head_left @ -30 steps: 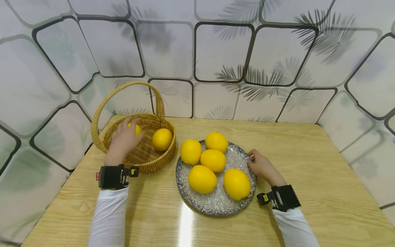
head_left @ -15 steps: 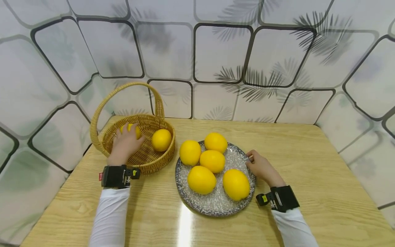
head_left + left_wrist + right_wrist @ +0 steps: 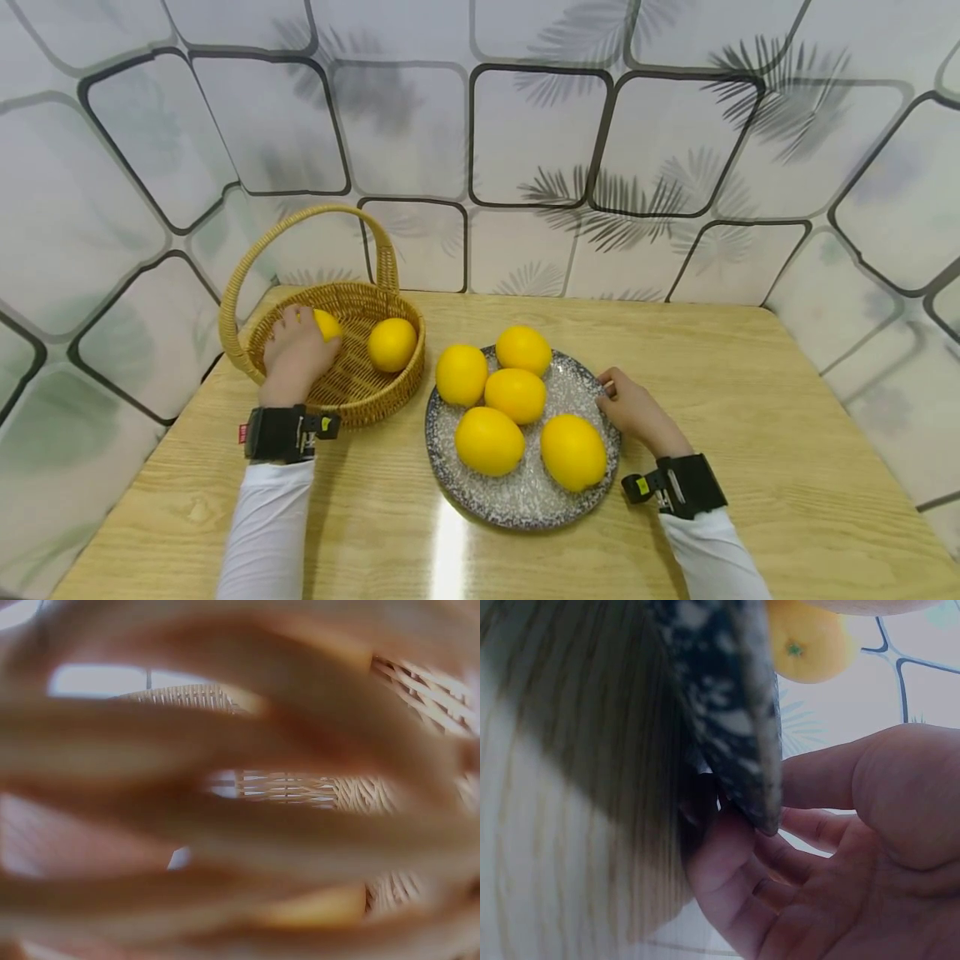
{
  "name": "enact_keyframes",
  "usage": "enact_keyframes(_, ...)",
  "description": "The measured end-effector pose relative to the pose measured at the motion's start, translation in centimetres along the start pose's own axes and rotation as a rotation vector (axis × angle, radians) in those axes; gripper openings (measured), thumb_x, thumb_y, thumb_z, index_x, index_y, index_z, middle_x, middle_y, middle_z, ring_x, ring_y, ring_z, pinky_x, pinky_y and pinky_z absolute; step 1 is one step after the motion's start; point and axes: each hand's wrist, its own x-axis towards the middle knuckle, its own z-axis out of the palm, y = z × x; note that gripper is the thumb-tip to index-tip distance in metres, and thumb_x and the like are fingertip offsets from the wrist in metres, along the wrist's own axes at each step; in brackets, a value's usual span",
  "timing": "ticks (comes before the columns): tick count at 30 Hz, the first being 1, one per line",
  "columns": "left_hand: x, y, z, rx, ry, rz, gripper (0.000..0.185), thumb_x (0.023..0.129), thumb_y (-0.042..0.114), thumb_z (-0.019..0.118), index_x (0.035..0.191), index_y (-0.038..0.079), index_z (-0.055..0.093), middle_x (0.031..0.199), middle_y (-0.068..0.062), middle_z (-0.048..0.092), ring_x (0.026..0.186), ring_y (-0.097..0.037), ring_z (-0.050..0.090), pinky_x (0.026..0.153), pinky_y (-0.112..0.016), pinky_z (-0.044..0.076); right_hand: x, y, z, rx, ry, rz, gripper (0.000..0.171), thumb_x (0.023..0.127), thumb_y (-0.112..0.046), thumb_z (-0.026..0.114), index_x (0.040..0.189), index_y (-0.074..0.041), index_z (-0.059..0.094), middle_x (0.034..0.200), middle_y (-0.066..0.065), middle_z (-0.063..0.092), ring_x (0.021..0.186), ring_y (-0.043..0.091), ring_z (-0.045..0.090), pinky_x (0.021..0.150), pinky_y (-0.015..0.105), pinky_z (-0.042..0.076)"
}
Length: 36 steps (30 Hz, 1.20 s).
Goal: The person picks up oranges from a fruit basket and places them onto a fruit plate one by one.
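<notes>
My left hand [image 3: 298,354] reaches into the wicker basket [image 3: 375,408], its fingers over a yellow lemon [image 3: 327,324] and its thumb along the near side. The hand covers much of that fruit. To its right in the basket lies another lemon [image 3: 392,344]. In the left wrist view, blurred bands hide the hold, with wicker [image 3: 364,793] behind. My right hand [image 3: 637,412] pinches the right rim of a speckled grey plate [image 3: 517,500]. The right wrist view has the thumb above the dark rim [image 3: 731,712] and curled fingers [image 3: 724,851] under it.
Several lemons lie on the plate, one [image 3: 573,452] at the front right and another [image 3: 523,350] at the back. The basket's tall arched handle [image 3: 386,262] rises beside the left hand. A patterned wall covering [image 3: 540,133] stands behind the wooden table [image 3: 750,400].
The left hand has shifted slightly within the basket, and its fingers now lie more to the left of the lemon. The right hand keeps its hold on the plate rim.
</notes>
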Motion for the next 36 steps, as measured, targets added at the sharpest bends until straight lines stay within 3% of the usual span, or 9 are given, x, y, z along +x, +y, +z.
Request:
enact_keyframes(6,-0.29,0.13,-0.11,-0.022,-0.004,-0.024,0.078,0.104,0.034,0.049,0.155,-0.013,0.012,0.151,-0.040,0.026,0.138,-0.059,0.028,0.113,-0.069,0.031,-0.04,-0.05,0.05,0.002,0.005,0.002,0.038,0.103,-0.012,0.049,0.137,0.005,0.044,0.126,0.031,0.058,0.107,0.039,0.060,0.085,0.046,0.053)
enact_keyframes(13,0.01,0.38,0.00,0.025,-0.018,-0.003,0.078,0.102,0.035,0.055,0.155,-0.010,0.021,0.150,-0.041,0.021,0.134,-0.061,0.028,0.102,-0.070,0.041,-0.01,0.12,-0.02,0.002,0.013,-0.001,0.037,0.103,-0.012,0.050,0.136,0.004,0.044,0.126,0.031,0.059,0.107,0.038,0.060,0.085,0.046,0.053)
enact_keyframes(19,-0.08,0.29,0.06,0.027,-0.090,-0.017,0.087,0.098,0.039,0.058,0.156,-0.011,0.018,0.150,-0.044,0.018,0.134,-0.064,0.026,0.097,-0.072,0.043,-0.11,0.03,0.08,0.013,0.017,0.001,0.036,0.103,-0.012,0.050,0.136,0.004,0.045,0.126,0.030,0.059,0.107,0.037,0.060,0.085,0.045,0.053)
enact_keyframes(28,-0.71,-0.24,0.15,0.003,-0.222,-0.051,0.105,0.090,0.039,0.067,0.156,-0.013,0.004,0.150,-0.049,0.018,0.130,-0.066,0.039,0.099,-0.077,0.040,-0.31,-0.29,0.77,0.041,0.036,-0.017,0.036,0.103,-0.011,0.052,0.135,0.004,0.047,0.119,0.027,0.062,0.101,0.033,0.061,0.083,0.044,0.053)
enact_keyframes(36,-0.56,0.29,0.27,0.018,-0.226,-0.032,0.109,0.085,0.039,0.075,0.154,-0.014,0.009,0.146,-0.048,0.024,0.129,-0.063,0.042,0.097,-0.076,0.041,-0.51,-0.20,0.45,0.037,0.048,0.008,0.035,0.103,-0.010,0.052,0.135,0.004,0.048,0.119,0.026,0.062,0.099,0.032,0.061,0.081,0.042,0.052)
